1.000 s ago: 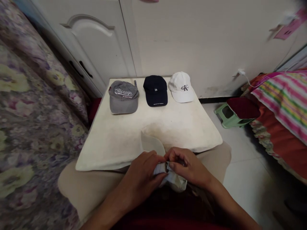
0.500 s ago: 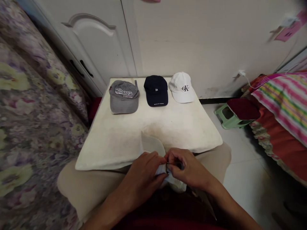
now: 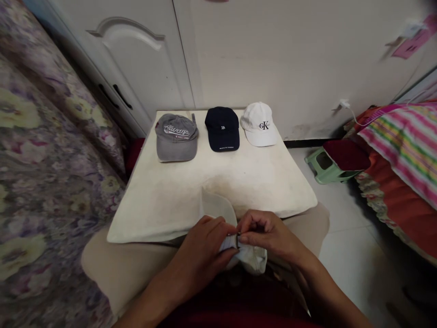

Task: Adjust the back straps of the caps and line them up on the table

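A pale cap (image 3: 218,205) is held at the table's near edge, its brim pointing away over the cloth. My left hand (image 3: 210,243) grips the cap's band from the left. With thumb and fingers pinched, my right hand (image 3: 259,232) holds the cap's strap at a small dark buckle (image 3: 238,240). Across the far side of the table lie a grey cap (image 3: 176,139) with white lettering, a navy cap (image 3: 222,130) and a white cap (image 3: 259,125) with black letters, side by side, brims toward me.
The cream-covered table (image 3: 153,200) stands before my knees. A flowered curtain (image 3: 51,182) hangs at the left, beside a white cabinet (image 3: 136,59). At the right are a green stool (image 3: 321,166) with a dark red top and a bed (image 3: 406,182).
My right hand's fingers have closed flatter together at the buckle. More of the pale cap's crumpled crown shows below them.
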### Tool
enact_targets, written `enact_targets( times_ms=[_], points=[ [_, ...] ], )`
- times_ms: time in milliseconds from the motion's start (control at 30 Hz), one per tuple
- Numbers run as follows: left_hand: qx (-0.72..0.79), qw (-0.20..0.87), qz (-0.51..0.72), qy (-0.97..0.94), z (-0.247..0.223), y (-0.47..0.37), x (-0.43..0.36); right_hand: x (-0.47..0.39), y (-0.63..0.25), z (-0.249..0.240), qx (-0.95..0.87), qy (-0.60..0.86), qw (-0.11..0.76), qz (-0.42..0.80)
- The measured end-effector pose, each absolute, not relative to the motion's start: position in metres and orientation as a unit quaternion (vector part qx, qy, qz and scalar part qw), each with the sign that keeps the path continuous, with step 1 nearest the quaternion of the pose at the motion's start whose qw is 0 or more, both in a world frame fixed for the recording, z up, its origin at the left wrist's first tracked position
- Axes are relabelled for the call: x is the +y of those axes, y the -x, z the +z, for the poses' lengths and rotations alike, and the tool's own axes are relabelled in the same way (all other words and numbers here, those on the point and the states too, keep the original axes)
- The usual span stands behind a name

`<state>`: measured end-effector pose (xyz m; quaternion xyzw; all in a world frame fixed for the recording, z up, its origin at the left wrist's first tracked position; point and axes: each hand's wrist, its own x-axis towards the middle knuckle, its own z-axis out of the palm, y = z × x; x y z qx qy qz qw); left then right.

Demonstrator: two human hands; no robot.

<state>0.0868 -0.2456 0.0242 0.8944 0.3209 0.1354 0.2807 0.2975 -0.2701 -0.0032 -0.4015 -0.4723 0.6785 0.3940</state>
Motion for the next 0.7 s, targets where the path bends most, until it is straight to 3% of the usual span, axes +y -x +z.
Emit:
enact_targets(
  times_ms=[267, 467, 700],
  points=[
    [0.325, 0.304, 0.127, -0.887, 0.023, -0.083, -0.240, -0.268, -0.299, -0.004, -0.464, 0.402, 0.406, 0.677],
    [0.351, 0.327, 0.120, -0.869, 0.024, -0.077, -0.237, -0.267, -0.309, -0.005, -0.487, 0.373, 0.326, 0.720],
    [0.363, 0.350, 0.091, -0.859, 0.032, -0.077, -0.235, -0.259, -0.307, -0.004, -0.491, 0.404, 0.292, 0.714]
  ],
)
